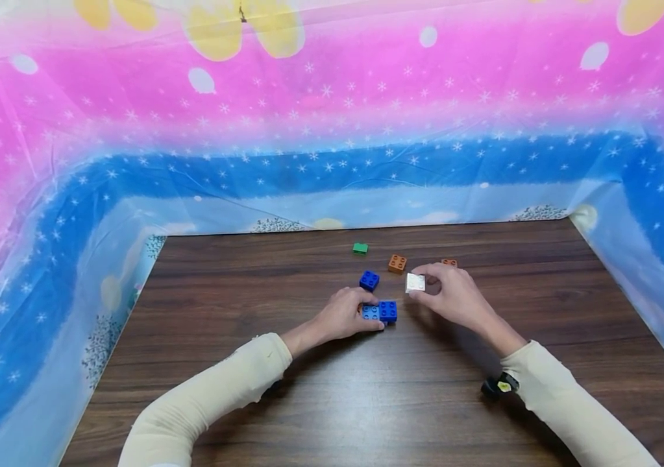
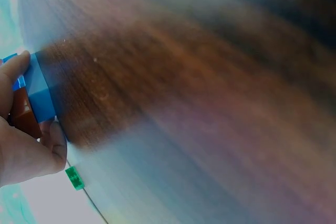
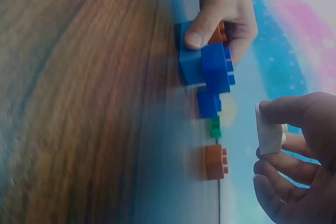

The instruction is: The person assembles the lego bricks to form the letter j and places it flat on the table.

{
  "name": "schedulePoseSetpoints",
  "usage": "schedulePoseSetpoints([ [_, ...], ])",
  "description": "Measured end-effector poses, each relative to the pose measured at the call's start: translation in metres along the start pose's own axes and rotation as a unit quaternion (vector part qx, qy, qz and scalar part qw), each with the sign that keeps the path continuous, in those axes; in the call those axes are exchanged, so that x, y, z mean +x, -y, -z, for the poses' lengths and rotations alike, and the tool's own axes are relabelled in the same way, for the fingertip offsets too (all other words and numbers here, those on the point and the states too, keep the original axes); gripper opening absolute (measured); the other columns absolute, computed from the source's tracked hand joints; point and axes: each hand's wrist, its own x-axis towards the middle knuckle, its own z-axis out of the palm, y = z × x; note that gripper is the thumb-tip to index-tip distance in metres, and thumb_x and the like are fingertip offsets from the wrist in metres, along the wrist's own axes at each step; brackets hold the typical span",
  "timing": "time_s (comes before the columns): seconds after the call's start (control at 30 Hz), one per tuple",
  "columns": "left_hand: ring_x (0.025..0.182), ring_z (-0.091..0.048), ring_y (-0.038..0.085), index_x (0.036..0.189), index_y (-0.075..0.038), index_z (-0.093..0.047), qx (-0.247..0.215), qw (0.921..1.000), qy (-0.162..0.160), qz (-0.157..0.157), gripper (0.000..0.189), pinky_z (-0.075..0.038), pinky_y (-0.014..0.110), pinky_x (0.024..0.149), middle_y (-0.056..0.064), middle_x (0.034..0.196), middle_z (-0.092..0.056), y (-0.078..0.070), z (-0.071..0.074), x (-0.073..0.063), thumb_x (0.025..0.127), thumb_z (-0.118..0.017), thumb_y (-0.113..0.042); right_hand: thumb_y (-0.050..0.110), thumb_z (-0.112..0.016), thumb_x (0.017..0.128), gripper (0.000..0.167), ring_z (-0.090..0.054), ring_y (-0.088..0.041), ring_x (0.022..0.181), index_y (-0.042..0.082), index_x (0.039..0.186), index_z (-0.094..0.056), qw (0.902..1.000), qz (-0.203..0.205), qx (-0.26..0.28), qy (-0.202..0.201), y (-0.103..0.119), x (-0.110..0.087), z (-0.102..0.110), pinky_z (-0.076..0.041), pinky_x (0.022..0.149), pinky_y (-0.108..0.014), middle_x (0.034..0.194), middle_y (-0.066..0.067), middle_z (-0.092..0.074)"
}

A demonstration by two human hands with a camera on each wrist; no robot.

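Note:
My left hand (image 1: 346, 312) grips a small brick build between thumb and fingers, low over the table. The build has a light blue brick (image 3: 190, 61) underneath, with a dark blue brick (image 1: 388, 311) and an orange brick (image 2: 23, 111) on top. The orange one is mostly hidden by the fingers in the head view. To the right, my right hand (image 1: 454, 295) pinches a white brick (image 1: 415, 283) between thumb and fingertips, raised above the tabletop. In the right wrist view the white brick (image 3: 269, 132) is tilted on its side, apart from the build.
Behind the build lies a loose dark blue brick (image 1: 369, 280). Farther back are a green brick (image 1: 360, 248) and an orange brick (image 1: 397, 263). Another orange brick (image 1: 449, 263) is partly hidden behind my right hand. A patterned cloth (image 1: 332, 168) lines the table's far edge.

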Motion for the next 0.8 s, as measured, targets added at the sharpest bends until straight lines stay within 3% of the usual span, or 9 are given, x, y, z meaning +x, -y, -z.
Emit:
schedulePoseSetpoints([
  [0.8, 0.092, -0.062, 0.013, 0.117, -0.011, -0.076, -0.007, 1.0000, 0.002, -0.004, 0.040, -0.047, 0.031, 0.082, 0.003, 0.112, -0.073, 0.000, 0.002, 0.001, 0.087, -0.082, -0.036, 0.029, -0.080, 0.091, 0.041, -0.066, -0.015, 0.089, 0.011, 0.127, -0.071, 0.9982, 0.052, 0.023, 0.019, 0.018, -0.011, -0.020, -0.056, 0.073, -0.035, 0.110, -0.003, -0.070],
])
